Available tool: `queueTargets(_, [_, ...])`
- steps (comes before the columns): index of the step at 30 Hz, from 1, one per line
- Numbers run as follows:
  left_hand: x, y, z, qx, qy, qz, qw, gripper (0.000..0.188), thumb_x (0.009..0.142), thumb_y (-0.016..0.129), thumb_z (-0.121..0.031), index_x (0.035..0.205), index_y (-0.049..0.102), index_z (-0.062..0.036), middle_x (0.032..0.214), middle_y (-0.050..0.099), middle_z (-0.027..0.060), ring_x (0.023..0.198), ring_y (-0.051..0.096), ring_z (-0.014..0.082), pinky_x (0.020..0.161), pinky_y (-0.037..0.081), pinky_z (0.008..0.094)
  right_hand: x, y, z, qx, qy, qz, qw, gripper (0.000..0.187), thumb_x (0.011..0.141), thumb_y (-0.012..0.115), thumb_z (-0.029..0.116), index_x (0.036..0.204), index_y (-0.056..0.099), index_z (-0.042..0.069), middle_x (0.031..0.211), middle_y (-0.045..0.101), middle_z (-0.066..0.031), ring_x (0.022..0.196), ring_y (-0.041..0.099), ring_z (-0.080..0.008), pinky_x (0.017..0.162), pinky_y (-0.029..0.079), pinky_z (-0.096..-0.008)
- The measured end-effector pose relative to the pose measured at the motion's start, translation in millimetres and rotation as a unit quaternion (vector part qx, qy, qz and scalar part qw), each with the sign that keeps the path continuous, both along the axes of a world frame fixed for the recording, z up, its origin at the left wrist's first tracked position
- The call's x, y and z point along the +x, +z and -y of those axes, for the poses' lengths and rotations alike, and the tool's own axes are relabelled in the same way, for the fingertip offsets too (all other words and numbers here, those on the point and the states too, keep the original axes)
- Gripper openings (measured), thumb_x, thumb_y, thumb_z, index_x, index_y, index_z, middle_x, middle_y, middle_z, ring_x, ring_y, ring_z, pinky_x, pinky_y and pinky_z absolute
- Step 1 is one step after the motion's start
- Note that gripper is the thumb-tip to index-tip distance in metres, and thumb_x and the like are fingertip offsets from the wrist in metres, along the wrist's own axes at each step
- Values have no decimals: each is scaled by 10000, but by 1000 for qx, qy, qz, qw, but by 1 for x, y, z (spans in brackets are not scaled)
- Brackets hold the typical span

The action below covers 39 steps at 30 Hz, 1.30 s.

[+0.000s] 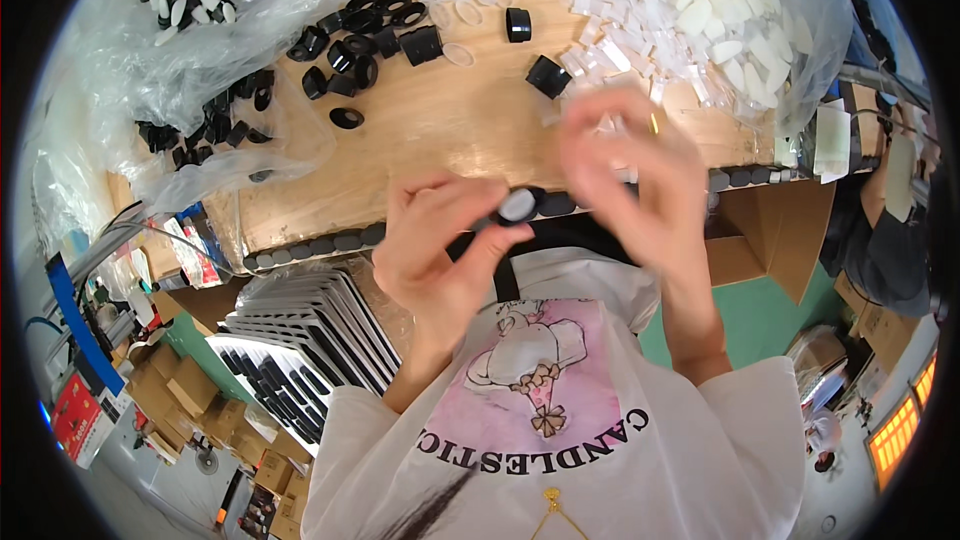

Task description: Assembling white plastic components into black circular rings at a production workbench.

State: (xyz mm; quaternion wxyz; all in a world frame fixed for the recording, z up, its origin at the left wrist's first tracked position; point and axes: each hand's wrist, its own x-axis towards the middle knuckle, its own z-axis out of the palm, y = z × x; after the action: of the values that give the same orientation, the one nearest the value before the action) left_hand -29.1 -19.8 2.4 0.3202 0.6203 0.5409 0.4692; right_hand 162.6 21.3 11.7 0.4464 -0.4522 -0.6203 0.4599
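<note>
Nearest, a wide wooden table top (450, 115), light brown, with bright light on it and a soft shine. Just below its edge on the right, an open cardboard box (775, 230), brown inside. Past that, a flat green floor (770, 328). More green on the left, close to a pale grey patch of floor (150, 480). Also on the left, a big messy heap of brown cardboard boxes (190, 385), some on top of others. Higher up there, a long blue strip (85, 325), curved to the eye. Far right and low down, a window (905, 425), glowing bright orange, with dark bars across.
</note>
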Motion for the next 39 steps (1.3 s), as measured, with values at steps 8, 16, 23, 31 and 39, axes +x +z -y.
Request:
queueTargets(8, [-12, -8, 5, -86, 74, 74, 991, 363, 689, 814, 42, 1041, 730, 13, 1005, 719, 91, 838, 605, 175, 779, 500, 296, -57, -83, -91, 316, 9, 346, 884, 109, 743, 685, 35, 845, 647, 39, 938, 610, -65, 833, 610, -273, 731, 478, -384])
queueTargets(16, [-10, -11, 1, -209, 69, 146, 965, 320, 782, 750, 65, 1096, 711, 22, 1021, 708, 122, 850, 687, 153, 749, 556, 238, -16, -9, -16, 248, 127, 275, 920, 186, 681, 682, -10, 852, 620, 28, 932, 550, -92, 705, 566, -253, 539, 454, -327])
queueTargets(23, [0, 0, 1, -162, 19, 207, 965, 303, 784, 751, 58, 1082, 718, 17, 1030, 706, 128, 870, 686, 161, 743, 572, 252, -13, -1, -5, 277, 137, 264, 914, 195, 663, 741, 26, 799, 600, 31, 848, 541, -71, 613, 528, -221, 500, 429, -330])
queueTargets(31, [1, 11, 6, 82, 10, -12, 997, 232, 721, 744, 86, 945, 751, 28, 1000, 698, 180, 805, 701, 215, 726, 599, 270, -4, 8, 1, 63, 105, 128, 984, 296, 703, 838, 159, 871, 656, -4, 816, 626, -106, 641, 599, -247, 533, 467, -321])
queueTargets(39, [5, 15, 15, 182, 25, -72, 980, 247, 684, 674, 178, 873, 741, 34, 915, 684, 168, 710, 695, 246, 658, 618, 322, -1, 11, 9, 262, 92, 175, 945, 349, 738, 809, 266, 885, 672, -20, 772, 631, -102, 603, 632, -229, 502, 498, -314])
